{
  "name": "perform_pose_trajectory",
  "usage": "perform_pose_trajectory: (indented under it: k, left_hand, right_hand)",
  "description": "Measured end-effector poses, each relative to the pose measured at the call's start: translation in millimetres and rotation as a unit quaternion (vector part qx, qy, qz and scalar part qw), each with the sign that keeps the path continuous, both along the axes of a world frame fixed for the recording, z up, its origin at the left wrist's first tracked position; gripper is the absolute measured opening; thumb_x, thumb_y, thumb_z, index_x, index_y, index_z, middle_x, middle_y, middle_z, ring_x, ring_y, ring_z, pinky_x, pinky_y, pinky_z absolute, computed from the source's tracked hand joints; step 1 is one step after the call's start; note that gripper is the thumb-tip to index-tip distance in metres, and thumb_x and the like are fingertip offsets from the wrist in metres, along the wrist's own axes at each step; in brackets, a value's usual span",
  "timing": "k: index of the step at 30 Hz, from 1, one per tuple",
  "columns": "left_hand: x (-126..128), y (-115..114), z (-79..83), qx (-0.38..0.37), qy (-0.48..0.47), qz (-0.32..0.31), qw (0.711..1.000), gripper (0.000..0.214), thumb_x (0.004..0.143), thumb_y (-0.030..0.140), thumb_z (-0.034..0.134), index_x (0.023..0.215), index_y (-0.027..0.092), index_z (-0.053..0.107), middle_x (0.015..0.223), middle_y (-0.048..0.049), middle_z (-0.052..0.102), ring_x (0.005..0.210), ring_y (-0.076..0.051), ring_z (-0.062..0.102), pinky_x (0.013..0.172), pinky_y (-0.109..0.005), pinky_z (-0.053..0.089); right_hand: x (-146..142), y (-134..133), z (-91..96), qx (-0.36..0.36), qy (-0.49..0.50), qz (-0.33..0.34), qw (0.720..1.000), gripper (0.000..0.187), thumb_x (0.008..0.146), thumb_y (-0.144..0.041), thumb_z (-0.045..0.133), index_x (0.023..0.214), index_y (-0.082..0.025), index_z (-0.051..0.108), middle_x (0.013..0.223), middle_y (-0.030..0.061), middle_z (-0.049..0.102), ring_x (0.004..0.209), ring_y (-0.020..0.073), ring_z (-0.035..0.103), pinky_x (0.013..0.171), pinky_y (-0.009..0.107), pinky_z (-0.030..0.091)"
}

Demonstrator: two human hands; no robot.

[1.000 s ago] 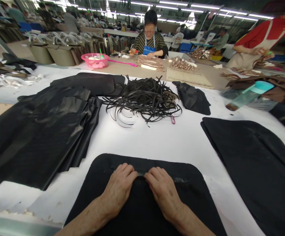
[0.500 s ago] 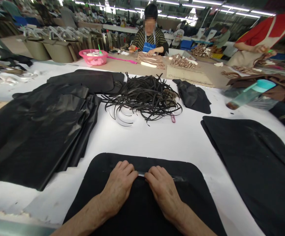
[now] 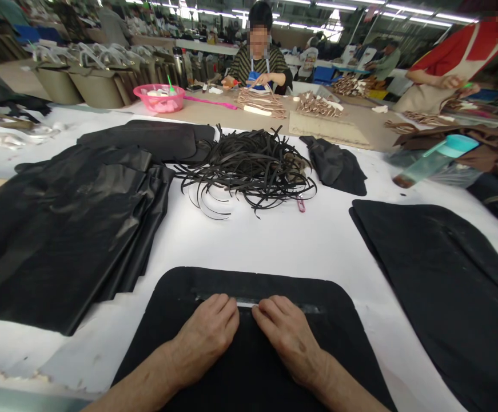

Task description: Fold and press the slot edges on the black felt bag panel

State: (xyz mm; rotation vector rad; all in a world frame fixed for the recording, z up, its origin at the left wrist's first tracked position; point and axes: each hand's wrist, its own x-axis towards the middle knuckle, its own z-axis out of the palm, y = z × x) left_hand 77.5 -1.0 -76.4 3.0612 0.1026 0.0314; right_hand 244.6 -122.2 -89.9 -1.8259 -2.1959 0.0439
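A black panel with rounded corners (image 3: 249,366) lies flat in front of me. Near its far edge runs a long narrow slot, with a white strip (image 3: 246,305) showing between my hands. My left hand (image 3: 208,332) has its fingers curled and pinched on the panel along the slot's near edge. Just across the gap, my right hand (image 3: 289,337) grips the same edge with bent fingers. Both thumbs are mostly hidden, and the fingertips are partly out of sight. Whitish marks line the slot at both ends.
Crumpled black sheets (image 3: 60,229) are piled at left. A tangle of black strips (image 3: 253,166) lies ahead, with a pink clip (image 3: 301,204) beside it. More black panels (image 3: 441,286) are stacked at right, near a teal-lidded bottle (image 3: 437,160). A co-worker (image 3: 259,63) sits opposite.
Both hands have shifted slightly toward me and the left a little leftward, and more of the slot and white strip shows. The view has moved slightly.
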Motion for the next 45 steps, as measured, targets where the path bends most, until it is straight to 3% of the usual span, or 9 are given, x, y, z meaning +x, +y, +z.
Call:
perform_pose_trajectory:
  k: [7, 13, 18, 24, 39, 45]
  left_hand:
    - [4, -17, -10.4, -0.012, -0.004, 0.044, 0.999, 0.032, 0.082, 0.005, 0.043, 0.113, 0.009, 0.052, 0.103, -0.009, 0.058, 0.093, -0.022, 0.051, 0.089, -0.035, 0.043]
    - [1, -19, -15.9, 0.093, -0.063, -0.003, 0.994, 0.035, 0.082, 0.006, 0.04, 0.115, 0.005, 0.051, 0.106, -0.0108, 0.059, 0.098, -0.023, 0.052, 0.091, -0.034, 0.041]
    - [2, -25, -16.6, 0.144, -0.08, 0.002, 0.986, 0.035, 0.083, 0.007, 0.036, 0.111, 0.003, 0.056, 0.105, -0.0125, 0.06, 0.095, -0.024, 0.054, 0.089, -0.036, 0.041]
    - [6, -32, -20.9, 0.165, -0.084, 0.017, 0.983, 0.042, 0.081, 0.005, 0.035, 0.119, 0.003, 0.051, 0.097, -0.0107, 0.061, 0.089, -0.025, 0.054, 0.086, -0.039, 0.041]
    - [-22, -13, -28.5, 0.158, -0.092, 0.019, 0.983, 0.042, 0.076, 0.007, 0.041, 0.115, 0.009, 0.057, 0.11, -0.0089, 0.057, 0.105, -0.025, 0.048, 0.097, -0.036, 0.035]
    - [-33, -7, -38.6, 0.156, -0.086, 0.022, 0.984, 0.049, 0.07, 0.009, 0.041, 0.116, 0.014, 0.057, 0.117, -0.0081, 0.054, 0.111, -0.026, 0.045, 0.095, -0.038, 0.036]
  right_hand:
    - [-7, 1, 1.3, -0.017, -0.024, 0.005, 1.0, 0.023, 0.086, -0.009, 0.049, 0.107, -0.01, 0.056, 0.089, 0.0073, 0.057, 0.079, 0.0208, 0.047, 0.071, 0.035, 0.041]
    - [6, -5, 1.5, -0.023, -0.044, 0.042, 0.998, 0.024, 0.083, -0.01, 0.054, 0.107, -0.01, 0.056, 0.09, 0.0069, 0.057, 0.076, 0.02, 0.046, 0.067, 0.034, 0.042]
    - [23, -21, 2.6, -0.01, -0.081, 0.047, 0.996, 0.022, 0.087, -0.009, 0.046, 0.106, -0.008, 0.057, 0.091, 0.0086, 0.057, 0.078, 0.0202, 0.048, 0.069, 0.034, 0.043]
    - [36, -41, 4.9, -0.009, -0.114, 0.037, 0.993, 0.026, 0.09, -0.01, 0.037, 0.107, -0.007, 0.056, 0.093, 0.0096, 0.057, 0.079, 0.0199, 0.049, 0.07, 0.034, 0.045]
    - [56, -71, 6.4, -0.008, -0.17, 0.015, 0.985, 0.032, 0.089, -0.006, 0.033, 0.112, -0.004, 0.055, 0.099, 0.0126, 0.059, 0.084, 0.0217, 0.053, 0.075, 0.036, 0.048]
    - [65, -92, 12.7, -0.046, -0.188, -0.021, 0.981, 0.033, 0.085, -0.003, 0.037, 0.113, -0.004, 0.054, 0.102, 0.014, 0.059, 0.087, 0.0237, 0.054, 0.076, 0.037, 0.05]
